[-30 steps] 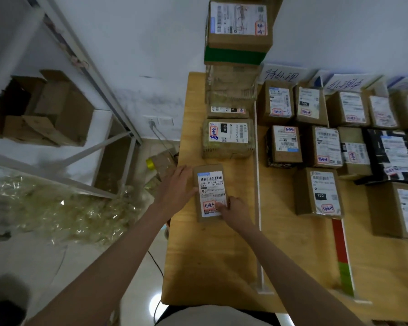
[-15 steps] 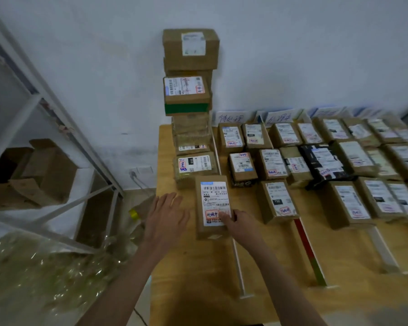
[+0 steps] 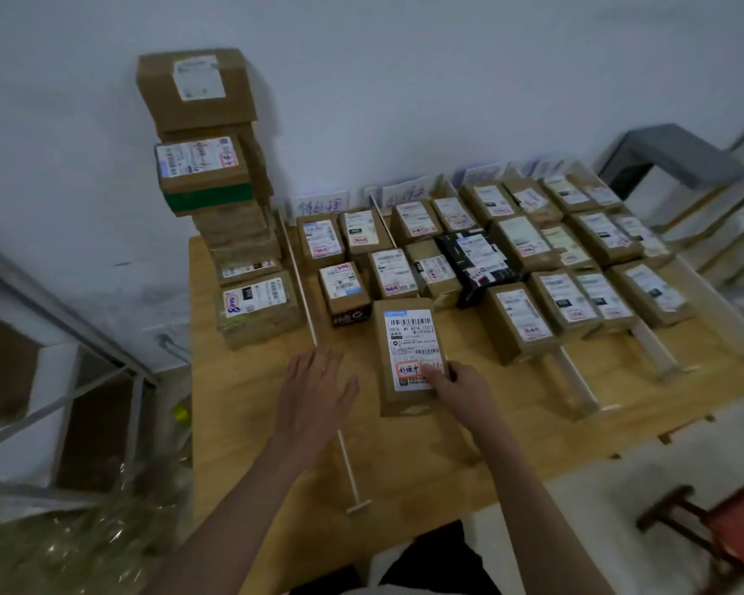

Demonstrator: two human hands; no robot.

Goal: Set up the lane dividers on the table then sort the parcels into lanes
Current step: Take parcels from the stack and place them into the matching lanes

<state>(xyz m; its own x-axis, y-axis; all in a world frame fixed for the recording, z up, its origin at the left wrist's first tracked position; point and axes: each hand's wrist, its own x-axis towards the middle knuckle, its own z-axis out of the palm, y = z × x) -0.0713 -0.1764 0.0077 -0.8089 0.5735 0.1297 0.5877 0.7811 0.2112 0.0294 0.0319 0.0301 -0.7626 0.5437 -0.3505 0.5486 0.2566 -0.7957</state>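
Cardboard parcel (image 3: 409, 354), oblong and flat-sided, is lying label-up on the wooden table (image 3: 250, 405), just right of the leftmost lane divider (image 3: 302, 294) and in front of the rows already sorted. The right hand (image 3: 458, 386) is gripping its near right corner, thumb pressing on the printed label and the remaining fingers hidden behind the box's side. The left hand (image 3: 314, 390) is hovering flat and spread just left of the parcel, above the divider line, holding nothing; whether it is touching the table cannot be told.

Handling, as judged: the box is looking stiff and light, since one hand is managing a corner of it without visible strain. Plain board should be giving fair friction, whereas the glossy label is likely to be slicker under the thumb. The long side faces are offering the surest purchase, taken across the narrow width; a corner hold alone is inviting the box to pivot. Sliding it along the lane seems safer than lifting it, because the tall stack of unsorted parcels (image 3: 215, 173) and the thin divider are standing close by.
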